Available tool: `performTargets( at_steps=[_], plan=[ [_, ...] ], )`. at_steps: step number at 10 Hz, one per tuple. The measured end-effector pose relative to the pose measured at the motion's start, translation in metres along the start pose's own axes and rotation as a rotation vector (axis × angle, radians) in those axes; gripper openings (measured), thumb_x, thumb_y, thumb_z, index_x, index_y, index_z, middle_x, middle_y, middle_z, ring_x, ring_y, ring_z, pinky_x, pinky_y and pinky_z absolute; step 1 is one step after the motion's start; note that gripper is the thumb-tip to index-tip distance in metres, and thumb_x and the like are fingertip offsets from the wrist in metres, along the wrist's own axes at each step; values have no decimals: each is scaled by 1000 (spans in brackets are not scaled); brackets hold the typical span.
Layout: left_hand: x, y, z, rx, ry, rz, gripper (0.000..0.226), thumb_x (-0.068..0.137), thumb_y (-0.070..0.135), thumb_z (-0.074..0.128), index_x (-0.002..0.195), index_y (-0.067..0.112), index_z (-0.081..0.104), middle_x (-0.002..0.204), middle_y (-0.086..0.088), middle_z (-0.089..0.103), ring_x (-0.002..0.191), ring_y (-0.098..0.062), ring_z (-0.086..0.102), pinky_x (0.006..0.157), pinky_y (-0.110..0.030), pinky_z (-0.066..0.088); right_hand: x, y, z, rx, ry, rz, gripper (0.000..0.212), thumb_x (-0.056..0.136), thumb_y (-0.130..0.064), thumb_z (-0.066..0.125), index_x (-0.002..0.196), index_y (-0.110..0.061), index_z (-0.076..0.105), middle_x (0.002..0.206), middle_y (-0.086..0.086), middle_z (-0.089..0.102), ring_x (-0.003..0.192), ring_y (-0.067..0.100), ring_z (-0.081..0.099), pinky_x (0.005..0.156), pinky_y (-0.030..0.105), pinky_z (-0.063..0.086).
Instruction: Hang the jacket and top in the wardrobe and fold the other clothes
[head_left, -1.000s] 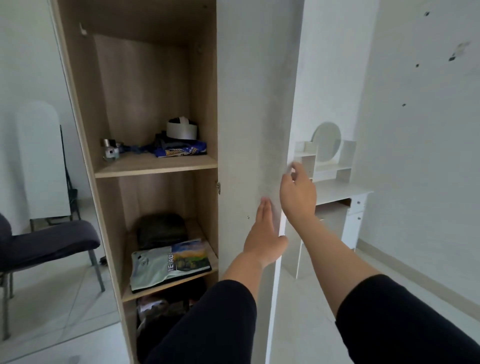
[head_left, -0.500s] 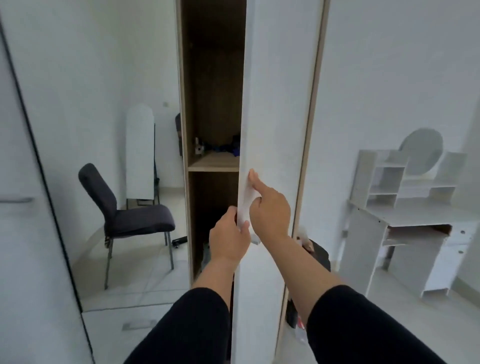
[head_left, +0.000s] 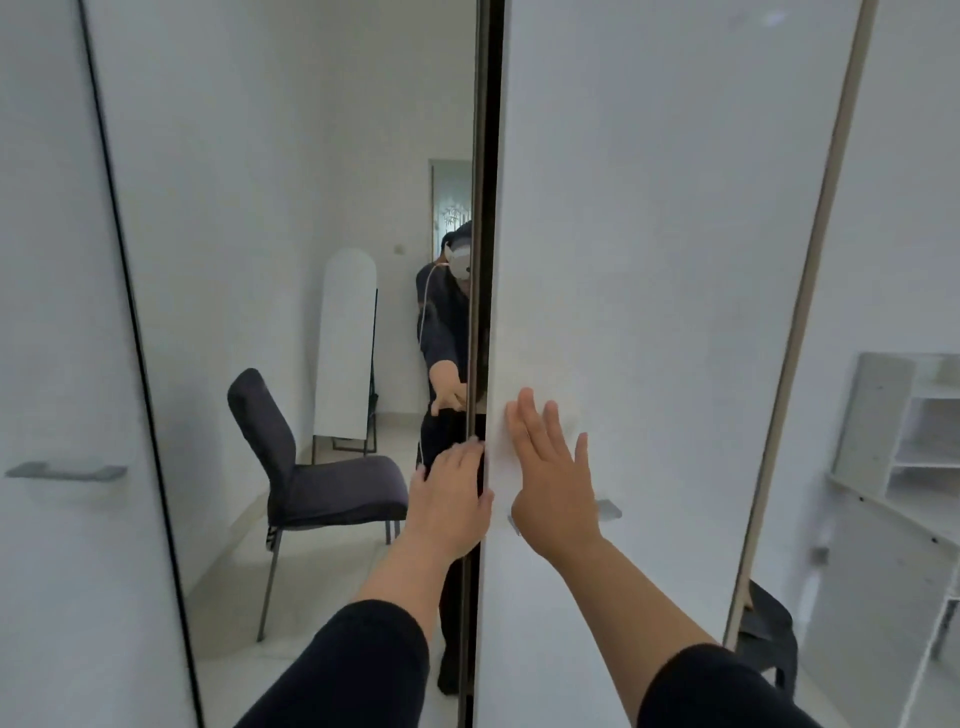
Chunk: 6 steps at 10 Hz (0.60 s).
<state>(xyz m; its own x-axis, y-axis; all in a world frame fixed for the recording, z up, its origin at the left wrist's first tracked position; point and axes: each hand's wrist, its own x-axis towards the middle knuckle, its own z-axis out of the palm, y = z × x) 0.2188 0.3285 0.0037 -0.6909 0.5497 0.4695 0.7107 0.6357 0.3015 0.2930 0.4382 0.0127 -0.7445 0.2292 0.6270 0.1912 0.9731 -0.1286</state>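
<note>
Wardrobe door (head_left: 649, 312) nearly closed, dark gap along its left edge. Right hand (head_left: 553, 483) flat on door panel, fingers straight. Left hand (head_left: 451, 501) fingers hooked round mirror door (head_left: 291, 208) edge. Clothes not visible.

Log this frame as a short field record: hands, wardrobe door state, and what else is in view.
left hand: fingers curled round the edge of the mirrored door
right hand: flat, fingers straight, pressing on the white door
door gap: narrow dark slit, almost shut
handle: partly hidden behind the right hand
mirror shows: dark chair
far right: white dressing table
clothes: none visible
</note>
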Motion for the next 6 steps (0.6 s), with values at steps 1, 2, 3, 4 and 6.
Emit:
performTargets(
  at_steps=[1,2,3,4,6],
  plan=[
    [28,-20,-11,304,-58,-32,81,96,29,44,150,14,-13,157,-1,-22,146,-19,-16,114,-57,1,28,-1,18,-57,-67,35,106,80,-4,55,143,-22,-28,148,-9,-40,141,21,-30,115,50,-7],
    [48,-36,-13,398,-110,-59,84,96,29,44,148,13,-20,153,-3,-33,144,-22,-24,113,-61,1,50,2,30,-103,-115,40,102,85,-13,57,146,-21,-24,146,-7,-43,141,22,-29,117,51,-2],
    [54,-50,-8,363,-233,-89,85,96,29,45,148,16,-21,152,-1,-35,143,-22,-25,115,-61,1,64,4,38,-123,-155,42,96,88,-14,54,149,-20,-20,148,-6,-40,143,23,-26,119,48,-2],
    [55,-60,9,306,-240,-106,89,94,26,49,147,17,-23,152,0,-36,143,-23,-25,118,-54,5,68,6,46,-157,-140,30,97,88,-19,55,149,-20,-20,150,-4,-40,142,24,-27,119,44,-3],
    [25,-48,12,117,-52,-24,89,88,33,53,151,26,-11,158,6,-14,145,-11,4,117,-39,20,48,8,46,10,99,-66,78,73,-13,52,148,-18,30,156,-1,27,141,19,31,114,36,22]
  ],
)
